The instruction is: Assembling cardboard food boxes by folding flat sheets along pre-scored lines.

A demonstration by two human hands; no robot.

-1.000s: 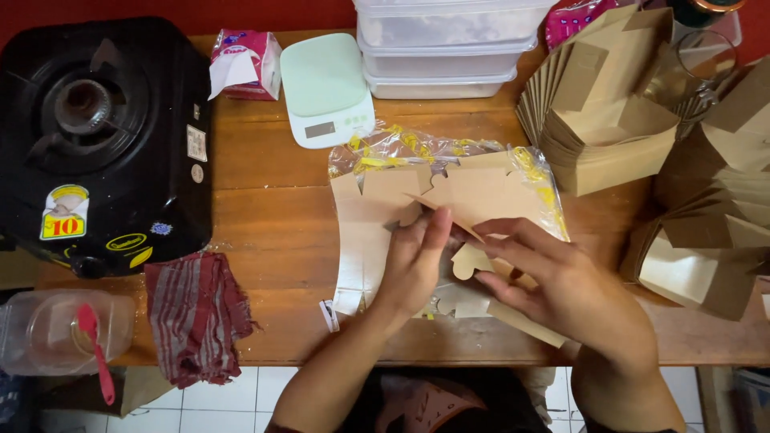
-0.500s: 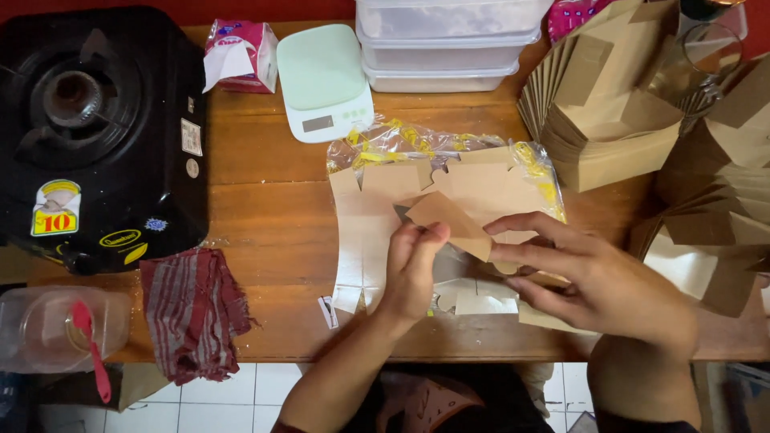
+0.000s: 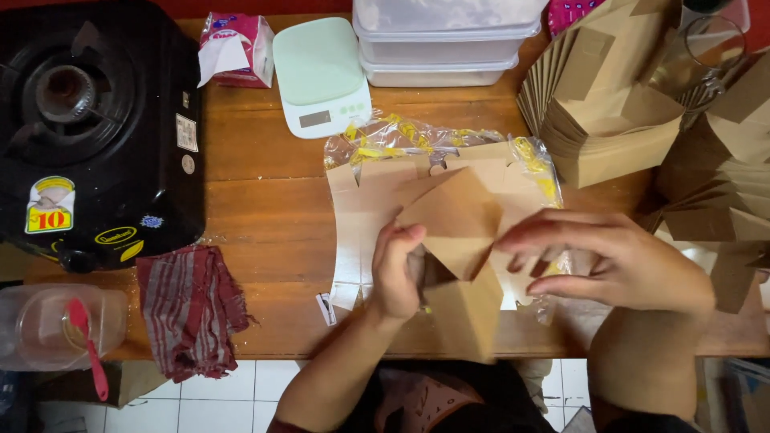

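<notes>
Left hand (image 3: 399, 273): closed on the half-folded brown box (image 3: 459, 256), in the middle of the frame, low down.
Right hand (image 3: 613, 261): fingers bent and loose beside the box's right flap — I cannot tell if they pinch it.
Box: some flaps are up, but it is not a full box yet.
Under it: flat brown sheets (image 3: 361, 208) on a crinkly plastic bag (image 3: 401, 136).
Done pile: many folded boxes (image 3: 609, 120) at the upper right — lots made, more flat ones left.
Farther out: green scale (image 3: 321, 76) top middle, black stove (image 3: 88, 120) upper left, striped cloth (image 3: 192, 309) lower left.
</notes>
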